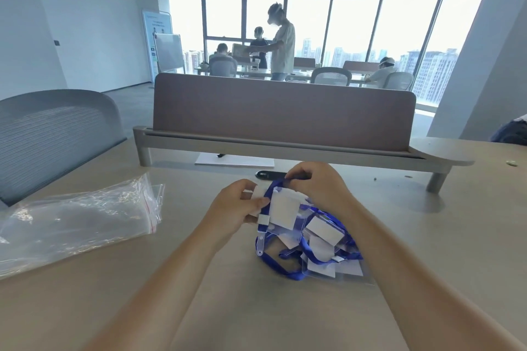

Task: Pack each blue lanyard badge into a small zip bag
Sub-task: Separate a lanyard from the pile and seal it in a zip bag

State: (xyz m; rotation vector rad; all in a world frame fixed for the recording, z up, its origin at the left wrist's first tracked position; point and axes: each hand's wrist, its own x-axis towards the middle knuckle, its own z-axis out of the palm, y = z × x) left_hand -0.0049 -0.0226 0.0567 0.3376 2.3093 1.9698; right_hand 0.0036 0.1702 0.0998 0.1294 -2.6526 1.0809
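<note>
Lanyard badge (282, 212) is pinched between left hand (242, 204) and right hand (316, 186) above the pile (322, 239) of badges, while zip bags (77, 219) are seen lying on the tabletop (228, 308) well leftward, nearer the left hand.

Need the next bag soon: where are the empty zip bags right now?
In the head view, the clear zip bags lie piled on the desk, left of the left hand and near the grey chair.
</note>
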